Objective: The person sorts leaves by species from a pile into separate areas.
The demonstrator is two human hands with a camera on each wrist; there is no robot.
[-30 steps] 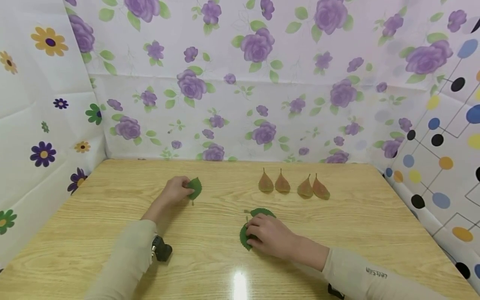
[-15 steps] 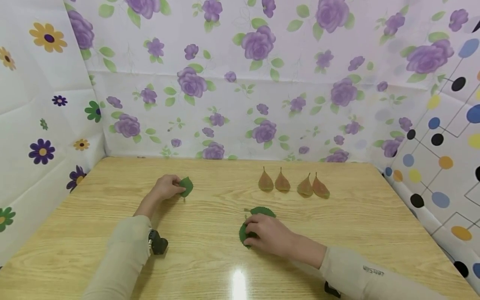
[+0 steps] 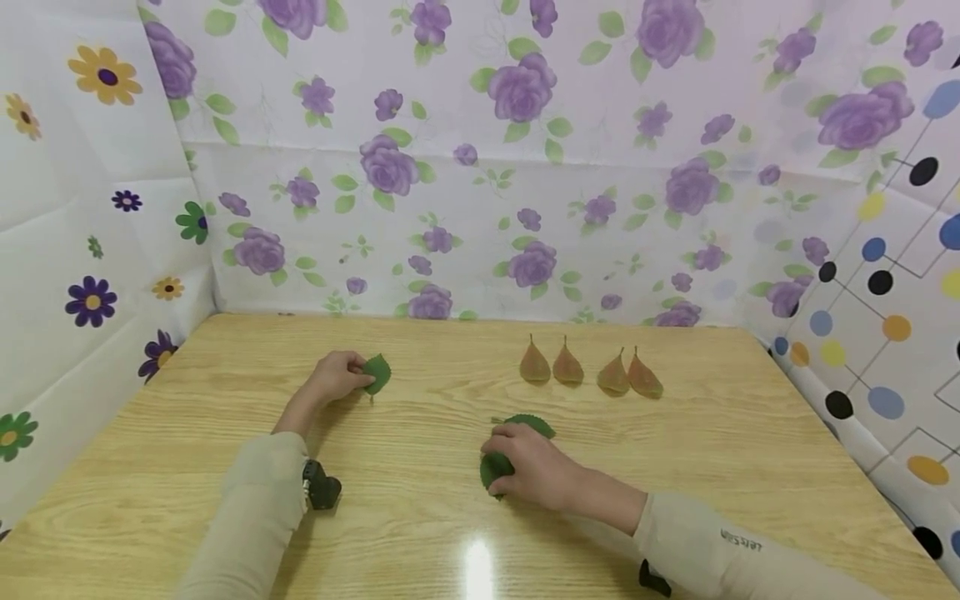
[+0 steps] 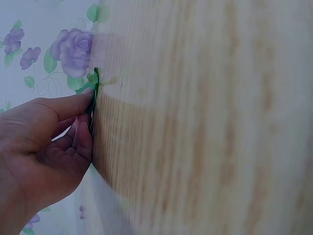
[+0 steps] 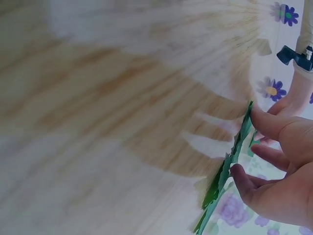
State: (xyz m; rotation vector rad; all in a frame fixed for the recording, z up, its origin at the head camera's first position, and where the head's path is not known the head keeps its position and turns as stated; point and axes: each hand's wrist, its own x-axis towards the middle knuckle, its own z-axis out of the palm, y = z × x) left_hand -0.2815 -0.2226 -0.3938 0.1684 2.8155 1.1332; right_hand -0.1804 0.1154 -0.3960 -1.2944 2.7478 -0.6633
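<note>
My left hand [image 3: 336,377] pinches a green serrated leaf [image 3: 378,374] at the table's back left. Its stalk points toward me. In the left wrist view the thumb presses on the leaf [image 4: 89,94], which stands nearly edge-on to that camera. My right hand [image 3: 543,471] spreads over a second green leaf [image 3: 495,472] near the table's middle, fingers at its far edge and thumb at its near edge. Just beyond it a third green leaf [image 3: 531,423] lies sideways, partly hidden by the fingers. The right wrist view shows fingertips touching green leaf edges [image 5: 230,164].
Several reddish-brown, pear-shaped leaves [image 3: 567,367] lie in a row at the back right, stalks pointing away. The wooden table [image 3: 405,500] meets a flowered cloth [image 3: 465,200] at its far edge. Patterned cloths also hang at both sides.
My left hand has drawn its leaf to the left, then nearly stopped. My right fingers have spread wider over the second leaf, uncovering more of its middle.
</note>
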